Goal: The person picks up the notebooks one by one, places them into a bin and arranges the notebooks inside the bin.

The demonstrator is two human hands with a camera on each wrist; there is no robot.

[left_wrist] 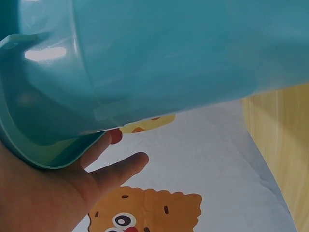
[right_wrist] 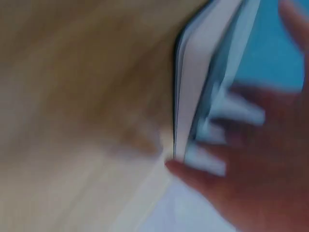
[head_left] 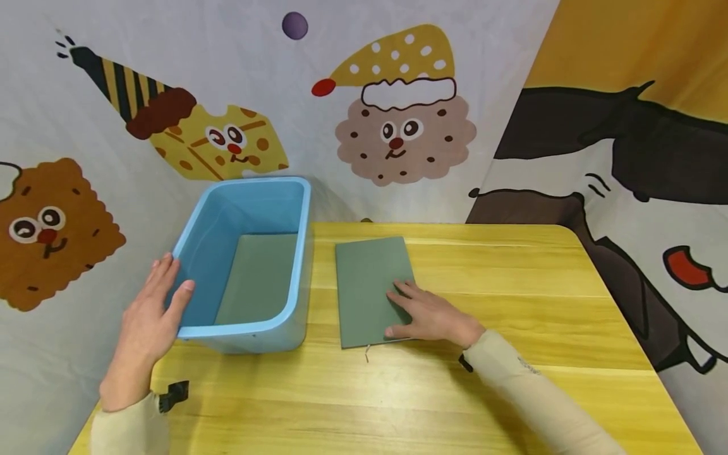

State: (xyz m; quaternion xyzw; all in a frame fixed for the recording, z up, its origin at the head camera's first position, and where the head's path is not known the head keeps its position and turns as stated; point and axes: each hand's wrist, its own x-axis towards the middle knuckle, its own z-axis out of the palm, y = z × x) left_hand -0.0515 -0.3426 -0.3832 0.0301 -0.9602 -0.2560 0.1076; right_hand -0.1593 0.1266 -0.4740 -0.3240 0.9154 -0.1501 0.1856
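Note:
A light blue plastic bin (head_left: 304,253) stands on the left of the table. My left hand (head_left: 145,316) rests at its left rim, fingers straight along the outside and thumb over the inner side. The left wrist view shows two fingers (left_wrist: 120,170) reaching past the rim. A grey-green notebook (head_left: 366,294) lies closed to the right of the bin, a thin ribbon hanging from its near edge. Over its right part my right hand (head_left: 429,313) spreads its fingers. The blurred right wrist view shows that hand beside the notebook's white page edges (right_wrist: 193,72).
Inside the bin, a flat grey-green thing (head_left: 258,278) covers much of the floor. The wooden table (head_left: 500,272) meets a cloth backdrop (head_left: 341,145) printed with cartoon figures at the back and left. Another cartoon print hangs at the right.

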